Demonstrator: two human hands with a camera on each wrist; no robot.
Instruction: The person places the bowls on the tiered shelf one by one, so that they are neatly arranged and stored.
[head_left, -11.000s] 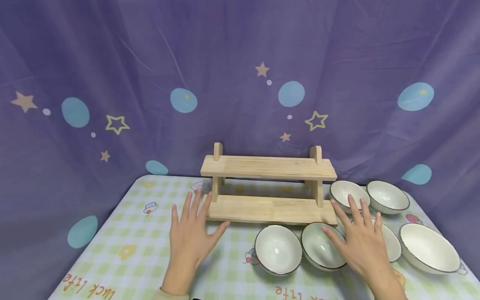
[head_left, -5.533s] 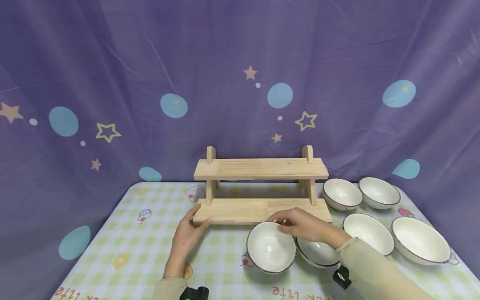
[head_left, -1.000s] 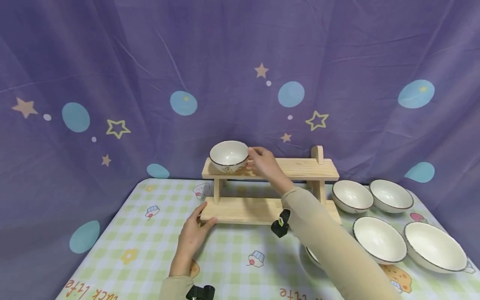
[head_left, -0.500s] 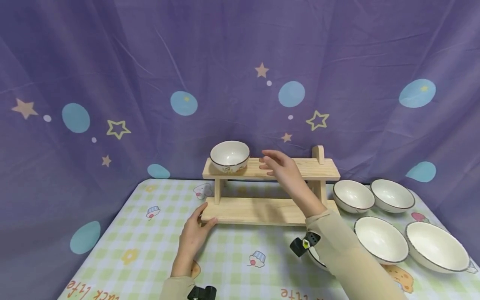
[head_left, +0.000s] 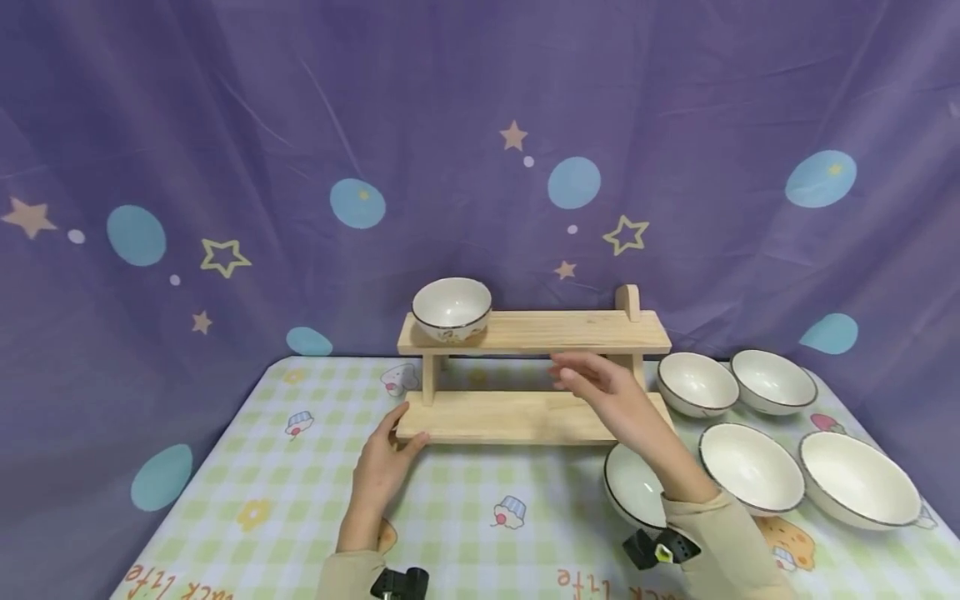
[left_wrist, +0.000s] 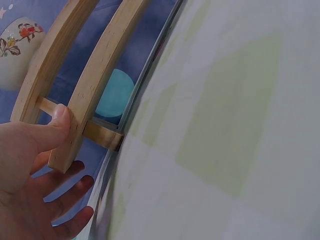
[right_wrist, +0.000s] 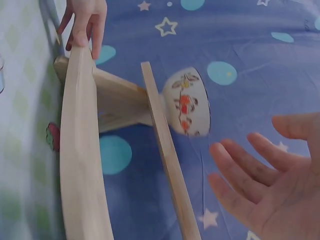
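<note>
A two-tier wooden shelf rack (head_left: 555, 331) stands on the table. On the left end of its upper board sits a white bowl (head_left: 452, 310), upright and dark-rimmed; the right wrist view shows flowers painted on this bowl (right_wrist: 189, 102). My left hand (head_left: 378, 473) grips the left end of the lower board, thumb on top in the left wrist view, where that board (left_wrist: 97, 85) is seen edge-on. Holding nothing, my right hand (head_left: 615, 400) hovers before the rack's right half with loosely bent fingers. Below its wrist is another white bowl (head_left: 633, 483), partly hidden by the forearm.
Two round bowls (head_left: 697, 383) stand at the back right of the rack. In front of them are a further bowl (head_left: 750, 467) and a larger oval dish (head_left: 858, 479) at the table's right. A purple curtain (head_left: 480, 108) hangs behind the checked tablecloth (head_left: 300, 500).
My right hand took the bowl from the table, set it on the upper board's left end, let go, and has drawn back right and down. My left hand went to the lower board and stays there.
</note>
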